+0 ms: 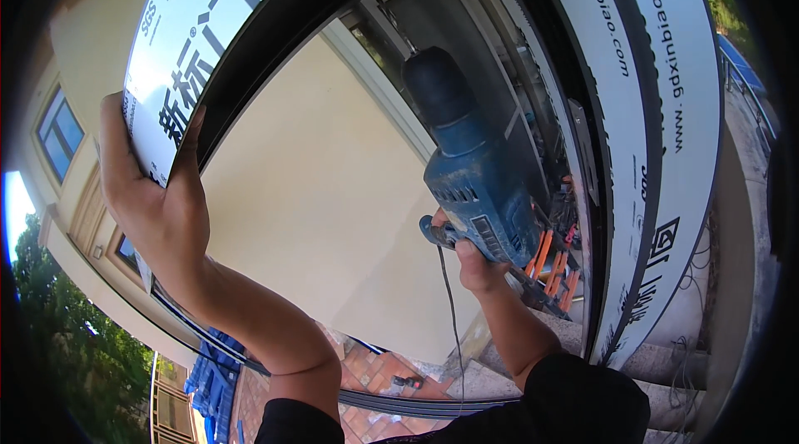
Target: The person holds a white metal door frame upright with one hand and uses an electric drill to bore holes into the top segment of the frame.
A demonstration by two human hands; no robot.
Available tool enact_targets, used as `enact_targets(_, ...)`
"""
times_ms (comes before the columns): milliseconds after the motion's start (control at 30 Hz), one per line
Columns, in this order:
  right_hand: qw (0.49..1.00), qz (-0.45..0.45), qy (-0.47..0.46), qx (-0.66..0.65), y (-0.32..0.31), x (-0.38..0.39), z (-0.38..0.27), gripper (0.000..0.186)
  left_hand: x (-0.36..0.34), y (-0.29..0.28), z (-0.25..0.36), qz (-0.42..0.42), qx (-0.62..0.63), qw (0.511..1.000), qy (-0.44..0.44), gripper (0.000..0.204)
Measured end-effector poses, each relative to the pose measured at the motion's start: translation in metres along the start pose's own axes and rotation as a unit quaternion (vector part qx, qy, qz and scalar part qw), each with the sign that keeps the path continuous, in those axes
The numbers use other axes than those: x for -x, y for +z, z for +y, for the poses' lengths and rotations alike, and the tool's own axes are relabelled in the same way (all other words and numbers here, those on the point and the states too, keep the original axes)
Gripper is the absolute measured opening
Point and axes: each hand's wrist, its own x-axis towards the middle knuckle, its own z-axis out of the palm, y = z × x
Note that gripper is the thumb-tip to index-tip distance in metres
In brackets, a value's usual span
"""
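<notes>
My right hand (476, 265) is wrapped round the handle of a blue corded power drill (478, 169) with a black chuck. The drill points up and slightly left. A long thin drill bit (389, 15) sticks out of the chuck; whether its tip touches the frame I cannot tell. With fingers on one side and thumb on the other, my left hand (162, 203) grips the left side of a large black window or door frame (250, 86). White printed protective film (162, 78) covers the frame's outer face. The drill's cord (452, 302) hangs below its handle.
Beyond the opening stands a cream wall panel (308, 194). Orange-handled tools (553, 265) lie behind the drill. The film-covered right side of the frame (682, 119) curves down on the right. Below are reddish paving (366, 369), blue wrapped material (215, 377) and loose cables (687, 361).
</notes>
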Motion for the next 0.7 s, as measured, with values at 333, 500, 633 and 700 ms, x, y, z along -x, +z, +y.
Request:
enact_targets(333,0.964,0.106,0.215,-0.116,-0.012,0.112,-0.064,0.051,0.001,-0.005,-0.012,-0.003,-0.027,0.999,0.024,0.050)
enact_targets(500,0.922,0.103,0.334,-0.169,-0.031,0.158,-0.103,0.061,-0.005,-0.017,-0.002,-0.079,0.049,0.996,-0.002,0.046)
enact_targets(633,0.883,0.100,0.409,-0.209,-0.049,0.191,-0.137,0.068,-0.014,-0.023,-0.005,-0.140,0.136,0.981,-0.001,0.044)
enact_targets(700,0.861,0.123,0.432,-0.238,-0.051,0.202,-0.140,0.069,-0.013,-0.026,-0.005,-0.145,0.101,0.984,-0.004,0.045)
